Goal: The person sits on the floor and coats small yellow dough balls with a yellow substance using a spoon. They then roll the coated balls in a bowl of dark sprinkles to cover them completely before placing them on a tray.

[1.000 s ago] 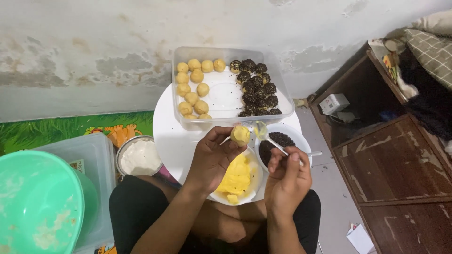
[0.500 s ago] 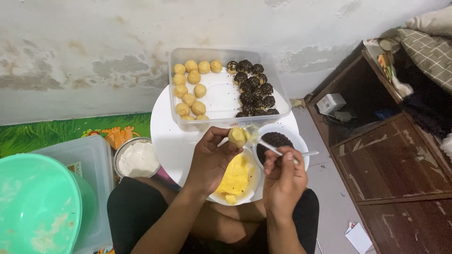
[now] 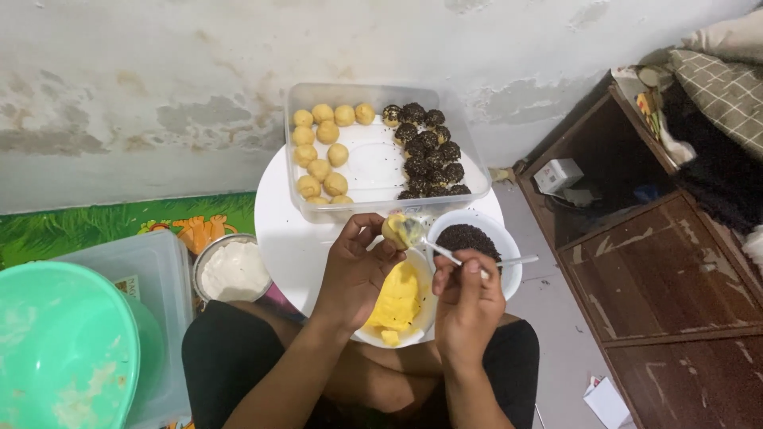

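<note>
My left hand [image 3: 355,268] holds a small yellow dough ball [image 3: 395,231] at its fingertips above a round white table [image 3: 278,230]. My right hand [image 3: 467,300] grips a clear plastic spoon [image 3: 429,245] whose bowl touches the ball. Below the hands sits a white bowl of yellow pieces [image 3: 396,300]. To the right is a white bowl of dark sprinkles [image 3: 467,237]. Behind them a clear rectangular container [image 3: 373,155] holds plain yellow balls on the left and dark coated balls on the right.
A metal bowl of white cream [image 3: 233,270] stands left of the table. A green plastic bowl [image 3: 56,353] rests on a clear lidded box [image 3: 155,270] at lower left. A dark wooden cabinet [image 3: 675,270] stands on the right. A pale wall runs behind.
The spoon in my right hand has shifted left against the dough ball held by my left hand. Both hands stay above the bowls.
</note>
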